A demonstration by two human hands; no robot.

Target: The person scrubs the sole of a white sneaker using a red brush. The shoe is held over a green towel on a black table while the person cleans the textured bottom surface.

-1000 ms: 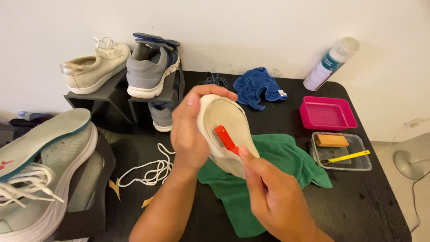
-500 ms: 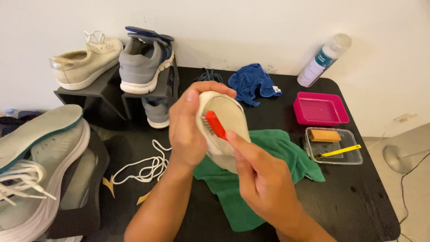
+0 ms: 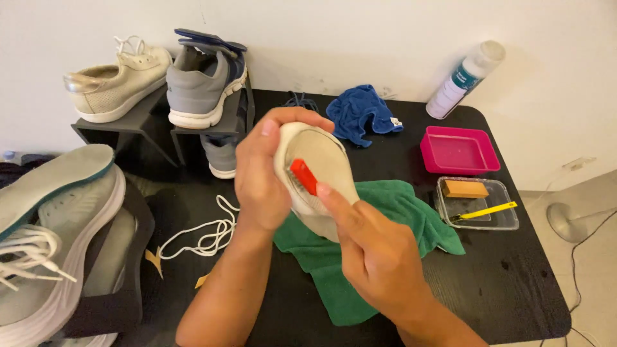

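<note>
The red brush (image 3: 303, 176) had slid up the insole (image 3: 319, 168). Left hand (image 3: 262, 173) gripped the insole, right hand (image 3: 373, 254) pinched the brush; hard scrubbing might've frayed its fabric.

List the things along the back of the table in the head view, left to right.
Cream lace-up sneaker → grey sneaker with white sole → crumpled blue cloth → white spray bottle with teal label, leaning on the wall.

Cream insole (image 3: 324, 160) upright above green cloth (image 3: 385, 250), red brush (image 3: 303, 176) against it
</note>
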